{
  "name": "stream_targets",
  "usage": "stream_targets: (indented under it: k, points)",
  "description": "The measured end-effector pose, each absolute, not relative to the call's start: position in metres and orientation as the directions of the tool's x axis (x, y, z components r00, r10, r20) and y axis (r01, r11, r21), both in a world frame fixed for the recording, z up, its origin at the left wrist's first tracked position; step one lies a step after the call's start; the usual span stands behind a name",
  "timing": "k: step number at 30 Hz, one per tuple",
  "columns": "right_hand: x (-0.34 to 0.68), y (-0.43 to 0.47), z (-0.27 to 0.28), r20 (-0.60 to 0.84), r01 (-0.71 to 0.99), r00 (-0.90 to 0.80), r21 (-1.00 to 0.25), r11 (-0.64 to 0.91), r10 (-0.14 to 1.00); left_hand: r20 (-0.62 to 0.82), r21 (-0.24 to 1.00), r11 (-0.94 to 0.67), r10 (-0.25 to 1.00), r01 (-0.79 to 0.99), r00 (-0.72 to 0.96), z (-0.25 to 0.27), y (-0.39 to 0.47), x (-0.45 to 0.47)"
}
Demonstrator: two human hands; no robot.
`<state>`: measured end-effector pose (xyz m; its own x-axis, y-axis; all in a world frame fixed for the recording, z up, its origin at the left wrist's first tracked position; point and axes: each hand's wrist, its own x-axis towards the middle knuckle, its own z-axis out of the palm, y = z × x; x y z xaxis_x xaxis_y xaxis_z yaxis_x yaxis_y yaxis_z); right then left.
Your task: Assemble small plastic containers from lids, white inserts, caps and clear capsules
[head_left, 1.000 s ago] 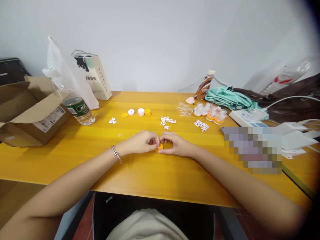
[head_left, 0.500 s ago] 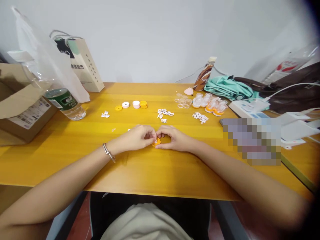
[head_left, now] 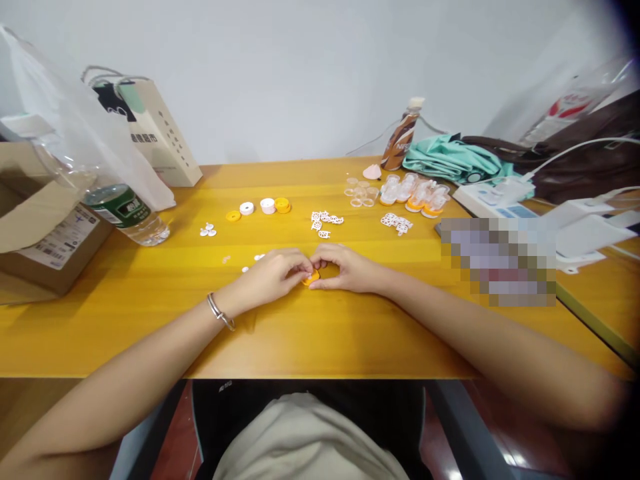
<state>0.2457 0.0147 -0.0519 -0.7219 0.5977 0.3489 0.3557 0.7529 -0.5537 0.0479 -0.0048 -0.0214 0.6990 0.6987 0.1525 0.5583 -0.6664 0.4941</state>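
Between my two hands, low over the table, is a small round orange plastic piece [head_left: 311,279], partly covered by fingers. My left hand [head_left: 280,272] pinches at its top, and a bit of something pale shows by the fingertips. Curled around the piece's far and near sides, the thumb and fingers of my right hand [head_left: 347,268] grip its edge. Small white discs [head_left: 259,257] lie just beyond my left hand. Farther back are white spoked pieces [head_left: 325,220] and a row of orange and white round cups [head_left: 267,205].
Clear rings [head_left: 361,192] and clear-topped orange pieces [head_left: 415,193] sit at the back right, near a brown drink bottle [head_left: 400,137]. A power strip [head_left: 495,203] and a blurred-out flat object [head_left: 495,260] lie right. A water bottle [head_left: 125,210] and cardboard box [head_left: 60,253] stand left.
The view has shifted slightly. Both hands stay around the orange piece, with the left fingers moving a little over its top.
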Motion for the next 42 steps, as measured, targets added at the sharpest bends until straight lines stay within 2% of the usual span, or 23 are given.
stream_targets:
  k: [11, 18, 21, 26, 30, 34, 38, 42]
  points:
    - [0.245, 0.013, -0.051, 0.359, 0.327, -0.725, -0.571, 0.753, 0.588, 0.162, 0.594, -0.635, 0.696, 0.494, 0.7, -0.025, -0.003, 0.046]
    - [0.247, 0.015, -0.053, 0.349, 0.325, -0.725, -0.587, 0.742, 0.594, 0.118, 0.733, -0.511, 0.746, 0.45, 0.656, -0.035, 0.002, 0.047]
    - [0.247, 0.014, -0.052, 0.339, 0.331, -0.727, -0.588, 0.738, 0.596, 0.103, 0.739, -0.502, 0.743, 0.449, 0.661, -0.035, 0.003, 0.046]
    - [0.246, 0.013, -0.05, 0.329, 0.336, -0.724, -0.6, 0.726, 0.606, 0.187, 0.586, -0.648, 0.692, 0.486, 0.697, -0.027, -0.002, 0.045]
    - [0.246, 0.013, -0.049, 0.314, 0.332, -0.72, -0.628, 0.704, 0.619, 0.271, 0.356, -0.807, 0.572, 0.471, 0.774, -0.024, -0.005, 0.045]
    - [0.246, 0.013, -0.049, 0.297, 0.339, -0.706, -0.655, 0.675, 0.642, 0.267, 0.182, -0.904, 0.425, 0.388, 0.865, -0.026, -0.003, 0.039]
    - [0.246, 0.013, -0.05, 0.306, 0.336, -0.704, -0.652, 0.679, 0.641, 0.25, 0.121, -0.929, 0.37, 0.35, 0.895, -0.026, -0.001, 0.033]
    - [0.247, 0.013, -0.051, 0.306, 0.33, -0.698, -0.664, 0.671, 0.647, 0.243, 0.125, -0.923, 0.384, 0.363, 0.891, -0.025, -0.001, 0.033]
